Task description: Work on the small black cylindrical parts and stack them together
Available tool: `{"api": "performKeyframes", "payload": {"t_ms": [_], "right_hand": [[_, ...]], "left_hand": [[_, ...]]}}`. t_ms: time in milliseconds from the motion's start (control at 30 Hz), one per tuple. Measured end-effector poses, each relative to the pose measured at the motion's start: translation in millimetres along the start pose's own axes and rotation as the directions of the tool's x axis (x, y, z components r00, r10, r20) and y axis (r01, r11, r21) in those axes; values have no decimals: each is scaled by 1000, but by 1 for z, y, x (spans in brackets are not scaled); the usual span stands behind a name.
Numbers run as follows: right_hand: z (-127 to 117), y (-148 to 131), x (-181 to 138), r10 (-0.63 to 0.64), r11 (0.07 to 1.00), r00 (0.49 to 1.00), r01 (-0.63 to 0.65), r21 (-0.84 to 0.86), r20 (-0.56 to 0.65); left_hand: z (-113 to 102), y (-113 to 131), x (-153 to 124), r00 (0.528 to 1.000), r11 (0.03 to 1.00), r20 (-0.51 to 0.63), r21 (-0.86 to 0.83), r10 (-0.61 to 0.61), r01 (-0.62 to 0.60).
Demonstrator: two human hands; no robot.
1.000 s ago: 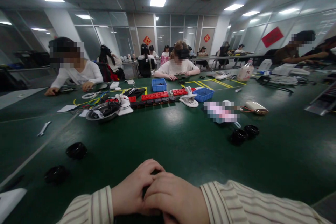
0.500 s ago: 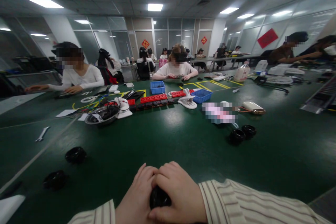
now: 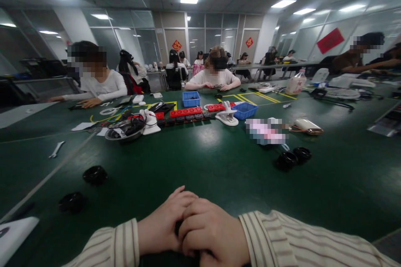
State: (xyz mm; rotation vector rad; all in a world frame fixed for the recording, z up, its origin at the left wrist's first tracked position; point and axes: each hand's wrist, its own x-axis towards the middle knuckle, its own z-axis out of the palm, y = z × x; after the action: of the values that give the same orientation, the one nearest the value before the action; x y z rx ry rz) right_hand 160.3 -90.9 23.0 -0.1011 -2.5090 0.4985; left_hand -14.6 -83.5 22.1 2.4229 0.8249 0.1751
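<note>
A: Clasping both hands at the near edge of the table. R hand lies over L hand, fingers curled together.

B: Holding what?

A: Small dark thing, just a sliver between them, so both touch it. Shape and long axis can't tell. Other black rings sit well apart, toward the left edge.

Table: I saw a dark green work table with yellow tape lines at its far end.
Near left: two black round rings lay apart; a small silver wrench beyond them.
Right: two black round rings sat touching.
Middle: a metal bowl of cables, red power strips, two blue plastic bins.
Far side: a seated person in white worked opposite me.
</note>
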Motion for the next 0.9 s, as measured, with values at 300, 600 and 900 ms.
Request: {"api": "performKeyframes", "payload": {"t_ms": [300,600,900], "right_hand": [[-4,-9,2,283,955,935,-295,-23,-214],[0,-5,0,426,883,899,-437,-171,-101],[-1,-2,-2,42,999,999,-42,-25,30]], "left_hand": [[7,3,-4,988,997,-138,28,-65,69],[20,13,-5,959,987,-256,67,-124,146],[-2,-5,3,998,1000,-57,-13,-21,20]]}}
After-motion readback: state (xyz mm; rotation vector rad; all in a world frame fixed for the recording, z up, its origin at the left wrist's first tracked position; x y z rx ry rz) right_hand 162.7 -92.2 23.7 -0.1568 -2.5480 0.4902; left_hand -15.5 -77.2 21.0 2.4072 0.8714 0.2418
